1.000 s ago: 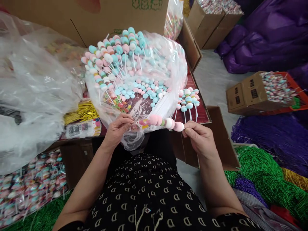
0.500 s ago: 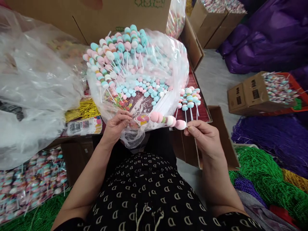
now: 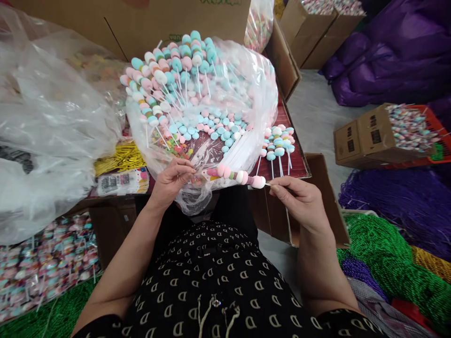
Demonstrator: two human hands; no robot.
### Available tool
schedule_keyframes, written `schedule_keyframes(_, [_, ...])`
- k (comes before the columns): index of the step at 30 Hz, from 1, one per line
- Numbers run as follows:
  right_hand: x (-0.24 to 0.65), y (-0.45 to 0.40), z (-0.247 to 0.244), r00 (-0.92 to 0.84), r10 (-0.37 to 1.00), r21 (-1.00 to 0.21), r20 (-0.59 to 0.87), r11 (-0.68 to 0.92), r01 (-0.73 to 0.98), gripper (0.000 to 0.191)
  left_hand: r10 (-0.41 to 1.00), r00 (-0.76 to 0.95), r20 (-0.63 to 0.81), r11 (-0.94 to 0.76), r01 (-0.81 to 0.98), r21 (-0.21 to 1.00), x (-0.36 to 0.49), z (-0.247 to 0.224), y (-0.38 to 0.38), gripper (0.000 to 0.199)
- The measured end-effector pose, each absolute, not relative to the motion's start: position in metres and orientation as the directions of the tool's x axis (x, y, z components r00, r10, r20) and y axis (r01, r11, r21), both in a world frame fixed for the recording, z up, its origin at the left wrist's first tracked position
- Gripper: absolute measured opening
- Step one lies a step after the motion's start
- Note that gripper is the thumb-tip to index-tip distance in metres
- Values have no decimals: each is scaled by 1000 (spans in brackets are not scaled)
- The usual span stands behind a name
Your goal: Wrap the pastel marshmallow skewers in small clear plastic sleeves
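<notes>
A skewer of pink, white and green marshmallow candies [image 3: 236, 176] lies level across my view just above the bag's near edge. My right hand [image 3: 299, 202] pinches its white stick [image 3: 268, 184] between thumb and fingers. My left hand [image 3: 171, 180] grips the far end at a small printed label [image 3: 207, 175], with the bag's plastic close beside it. Behind them, a large clear plastic bag [image 3: 260, 112] holds many pastel candy skewers and a bundle of white sticks [image 3: 239, 152].
Loose skewers [image 3: 278, 143] rest on a dark red board [image 3: 292, 164]. Gold twist ties [image 3: 120, 159], printed cards [image 3: 123, 182] and crumpled clear plastic [image 3: 45, 117] lie left. Packed candies [image 3: 45, 267], filled cartons [image 3: 382, 136] and purple and green bead strands [image 3: 394, 206] surround me.
The candies now sit farther left on the skewer line, leaving more bare stick showing by my right hand. The whole view has shifted slightly.
</notes>
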State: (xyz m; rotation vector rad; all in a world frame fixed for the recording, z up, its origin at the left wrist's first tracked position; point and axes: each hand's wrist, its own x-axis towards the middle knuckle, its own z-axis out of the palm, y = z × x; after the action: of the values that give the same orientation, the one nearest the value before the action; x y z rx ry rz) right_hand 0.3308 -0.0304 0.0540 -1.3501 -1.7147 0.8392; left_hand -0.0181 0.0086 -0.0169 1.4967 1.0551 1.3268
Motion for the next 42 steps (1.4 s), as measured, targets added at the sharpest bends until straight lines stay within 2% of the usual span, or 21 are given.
schedule_keyframes(5, [333,-29,52,-136,975,-856,177,221,468,12,954,87,288,-297,112,948,-16,-9,9,11])
schedule_keyframes(11, [336,-25,49,-136,975,-867,174,217,449,11,937,113,330,-343,136,929,-17,-8,9,6])
schedule_keyframes(24, [339,-21,50,-134,978,-853,159,205,479,12,919,184,348,-387,263,884,-18,4,14,18])
schedule_keyframes(36, [339,-21,40,-168,981,-853,99,171,494,22,893,213,397,-449,349,822,-21,7,15,10])
schedule_keyframes(42, [338,-20,40,-242,967,-833,80,198,516,34,908,228,351,-414,362,835,-17,13,14,11])
